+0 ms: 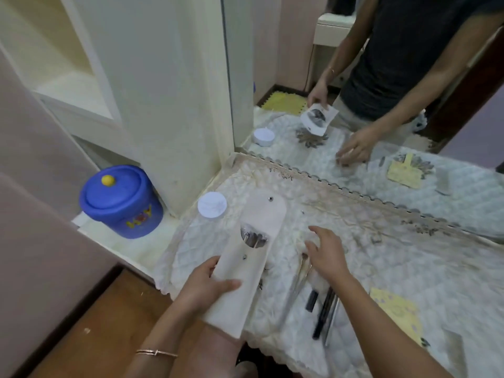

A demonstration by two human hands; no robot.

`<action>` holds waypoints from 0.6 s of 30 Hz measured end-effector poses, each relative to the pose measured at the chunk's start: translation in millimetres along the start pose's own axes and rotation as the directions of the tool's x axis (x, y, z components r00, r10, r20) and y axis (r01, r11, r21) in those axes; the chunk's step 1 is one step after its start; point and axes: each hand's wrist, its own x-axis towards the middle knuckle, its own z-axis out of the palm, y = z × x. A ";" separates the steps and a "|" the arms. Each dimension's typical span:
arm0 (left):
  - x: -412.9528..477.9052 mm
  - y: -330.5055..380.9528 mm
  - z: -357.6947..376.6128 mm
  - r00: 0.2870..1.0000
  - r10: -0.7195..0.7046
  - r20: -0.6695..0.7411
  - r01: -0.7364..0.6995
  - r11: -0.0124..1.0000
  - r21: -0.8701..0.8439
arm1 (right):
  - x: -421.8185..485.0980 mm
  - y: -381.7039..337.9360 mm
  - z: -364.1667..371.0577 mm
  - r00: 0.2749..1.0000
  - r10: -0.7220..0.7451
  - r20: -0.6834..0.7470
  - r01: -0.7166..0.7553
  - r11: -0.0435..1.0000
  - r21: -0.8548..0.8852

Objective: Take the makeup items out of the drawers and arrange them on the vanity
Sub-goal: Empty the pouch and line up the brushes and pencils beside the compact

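My left hand grips a long white snap pouch by its lower half. The pouch's flap is open and several metal tools show in its mouth. My right hand hovers to the right of the pouch, fingers spread, holding nothing, just above the quilted vanity cloth. Below that hand lie a few slim makeup sticks: a black pencil, a short black tube and a silver stick. A thin brush lies beside them. A white round jar stands at the cloth's far left corner.
A mirror backs the vanity and reflects my arms and the pouch. A yellow card lies on the cloth at the right. A blue lidded bucket sits on a low ledge to the left, beside a white cabinet post.
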 end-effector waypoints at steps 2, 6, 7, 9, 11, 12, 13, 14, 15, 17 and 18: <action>-1.2 3.4 6.2 1.000 0.013 0.028 -0.013 1.000 0.010 | -5.2 -20.8 -13.9 0.994 -0.063 -0.094 0.082 0.972 0.219; -3.3 9.1 22.7 0.995 0.060 0.075 -0.061 0.998 0.015 | -29.0 -58.8 -21.4 0.977 -0.184 0.104 0.128 0.909 0.397; -4.3 10.3 27.0 0.994 0.066 0.086 -0.067 0.998 0.012 | -33.7 -61.9 -20.0 0.972 -0.179 0.150 0.109 0.916 0.387; -5.6 10.8 32.1 0.992 0.064 0.105 -0.068 0.997 0.033 | -37.3 -61.0 -16.5 0.976 -0.139 0.170 0.063 0.918 0.391; -6.1 10.6 32.4 0.990 0.066 0.121 -0.074 0.995 0.063 | -38.2 -58.0 -14.4 0.983 -0.104 0.154 0.032 0.910 0.413; -5.8 10.3 31.7 0.989 0.074 0.129 -0.085 0.993 0.081 | -38.4 -56.8 -13.0 0.984 -0.078 0.159 0.003 0.904 0.428; -5.5 9.9 31.1 0.987 0.084 0.137 -0.099 0.990 0.105 | -38.5 -56.1 -11.0 0.984 -0.047 0.172 -0.036 0.891 0.453; -5.7 10.7 30.4 0.986 0.093 0.141 -0.111 0.986 0.127 | -38.6 -56.1 -8.8 0.982 -0.017 0.186 -0.076 0.871 0.484; -5.5 10.7 30.1 0.985 0.101 0.138 -0.120 0.983 0.141 | -38.4 -56.2 -6.3 0.981 0.005 0.195 -0.106 0.853 0.511; -5.6 10.8 29.6 0.987 0.108 0.120 -0.125 0.981 0.146 | -37.8 -56.8 -2.9 0.980 0.023 0.197 -0.126 0.839 0.529; -5.6 10.2 28.6 0.987 0.108 0.115 -0.124 0.982 0.142 | -37.4 -56.8 -1.7 0.979 0.023 0.201 -0.128 0.839 0.529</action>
